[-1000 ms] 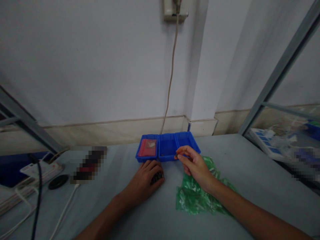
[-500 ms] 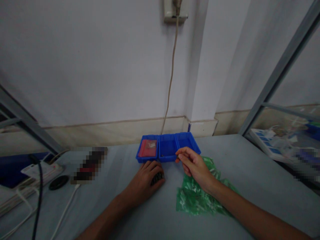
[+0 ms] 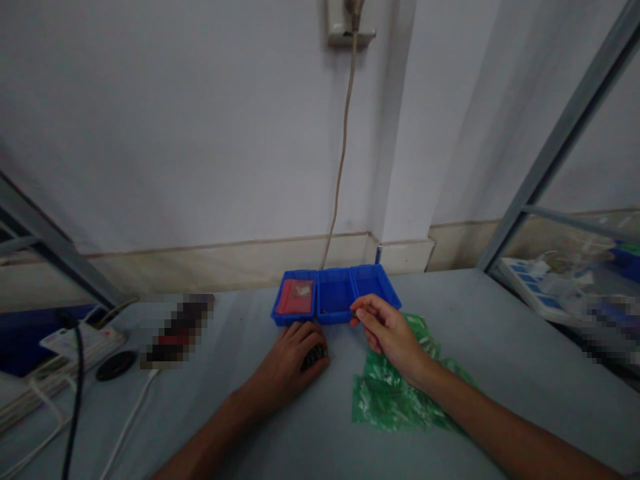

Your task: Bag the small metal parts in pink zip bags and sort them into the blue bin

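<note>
My left hand (image 3: 295, 357) rests on the table in front of the blue bins, its fingers curled around a cluster of small dark pieces (image 3: 313, 357). What kind they are is too small to tell. My right hand (image 3: 383, 327) pinches thumb and forefinger together at the front of the middle blue bin (image 3: 336, 288). Something tiny and dark may sit between those fingertips, but I cannot make it out. A tiny dark speck lies in the front left corner of that bin. The left blue bin (image 3: 277, 307) contains a pink packet (image 3: 295, 300). Beside it stands the right blue bin (image 3: 376, 280).
Crumpled green plastic wrap (image 3: 395, 393) lies under my right wrist. To the left are a black round disc (image 3: 116, 365), a blurred-out object (image 3: 180, 330) with a white cable (image 3: 131, 417), and a power strip. A bag of items (image 3: 575, 287) is at far right.
Both hands stay almost where they were, with my right fingertips still pinched near the middle bin. The view has shifted very slightly.
</note>
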Available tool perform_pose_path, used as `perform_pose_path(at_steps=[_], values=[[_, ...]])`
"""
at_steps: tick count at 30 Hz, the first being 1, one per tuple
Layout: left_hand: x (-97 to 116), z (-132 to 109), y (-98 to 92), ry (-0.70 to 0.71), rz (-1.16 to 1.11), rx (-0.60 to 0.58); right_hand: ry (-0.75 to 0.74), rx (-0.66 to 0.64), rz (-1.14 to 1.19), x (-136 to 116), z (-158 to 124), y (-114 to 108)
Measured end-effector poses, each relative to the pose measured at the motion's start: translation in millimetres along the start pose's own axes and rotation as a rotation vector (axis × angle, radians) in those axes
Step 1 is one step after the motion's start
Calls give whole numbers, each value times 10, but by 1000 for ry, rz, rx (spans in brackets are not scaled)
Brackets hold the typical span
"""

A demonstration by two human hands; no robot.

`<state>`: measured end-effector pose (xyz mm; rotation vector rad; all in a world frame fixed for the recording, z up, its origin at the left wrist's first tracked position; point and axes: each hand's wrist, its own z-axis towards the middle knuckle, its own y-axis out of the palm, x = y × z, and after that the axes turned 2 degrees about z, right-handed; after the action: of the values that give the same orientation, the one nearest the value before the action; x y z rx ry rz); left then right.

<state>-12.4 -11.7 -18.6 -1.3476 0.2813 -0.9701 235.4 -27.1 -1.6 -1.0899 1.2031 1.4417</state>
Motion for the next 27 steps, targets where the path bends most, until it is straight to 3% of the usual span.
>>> perform_pose_path(at_steps=[27], values=[[3, -3, 0, 12, 18, 12, -16, 12, -50, -55, -32, 9]])
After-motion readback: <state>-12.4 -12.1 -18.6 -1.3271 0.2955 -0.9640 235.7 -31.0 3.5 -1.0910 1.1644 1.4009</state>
